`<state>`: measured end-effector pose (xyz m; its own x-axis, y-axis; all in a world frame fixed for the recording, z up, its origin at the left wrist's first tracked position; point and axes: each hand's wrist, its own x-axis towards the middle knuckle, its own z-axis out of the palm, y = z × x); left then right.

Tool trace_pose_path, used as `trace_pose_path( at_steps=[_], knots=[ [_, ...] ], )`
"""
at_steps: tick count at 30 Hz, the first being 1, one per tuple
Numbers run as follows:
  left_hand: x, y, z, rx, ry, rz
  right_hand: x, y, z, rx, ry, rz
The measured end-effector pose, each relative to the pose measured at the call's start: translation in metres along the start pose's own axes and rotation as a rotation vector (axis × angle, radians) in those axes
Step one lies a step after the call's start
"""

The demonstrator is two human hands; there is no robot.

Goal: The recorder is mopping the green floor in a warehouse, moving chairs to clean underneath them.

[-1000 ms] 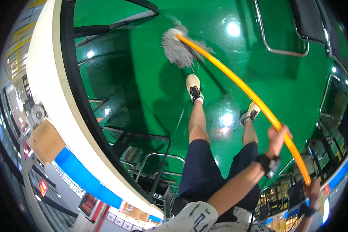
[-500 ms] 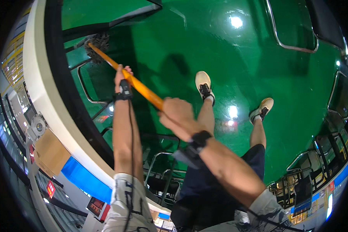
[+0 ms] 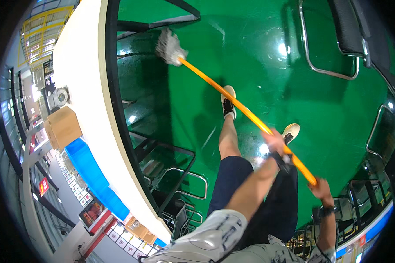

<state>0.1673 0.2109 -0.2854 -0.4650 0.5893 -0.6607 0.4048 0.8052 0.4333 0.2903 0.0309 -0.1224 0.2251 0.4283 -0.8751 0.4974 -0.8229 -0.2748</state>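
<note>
A mop with a long orange handle [image 3: 245,111] slants across the green floor, and its grey string head [image 3: 170,47] rests just right of the table's dark edge. Partway down the handle, my left hand [image 3: 274,142] is closed around it, a little blurred. At the handle's near end my right hand [image 3: 321,190] grips it, out to the right of my legs. The shaft passes above my two light shoes, the left shoe [image 3: 228,101] and the right shoe [image 3: 291,133].
A long white table [image 3: 85,83] runs down the left, bearing a cardboard box [image 3: 63,126] and a blue bin [image 3: 90,173]. Its black legs frame metal chairs [image 3: 193,184] beneath. A black chair with a chrome frame [image 3: 353,72] stands at far right, with more chairs [image 3: 364,201] lower right.
The mop head has come out from under the table, moving right. Both hands have swung right and nearer, and now hold the handle farther from the mop head.
</note>
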Motion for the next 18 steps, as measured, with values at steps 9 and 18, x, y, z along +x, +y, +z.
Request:
trace_pose_path(
  at_steps=[9,18],
  knots=[
    [-0.206,-0.046,-0.011,-0.715,-0.671,-1.3,-0.199,0.137,-0.036,-0.685,0.316,0.477],
    [0.139,0.106,-0.023,-0.887,-0.638,-0.519,0.084,-0.132,-0.028,-0.536,0.356,0.063]
  ],
)
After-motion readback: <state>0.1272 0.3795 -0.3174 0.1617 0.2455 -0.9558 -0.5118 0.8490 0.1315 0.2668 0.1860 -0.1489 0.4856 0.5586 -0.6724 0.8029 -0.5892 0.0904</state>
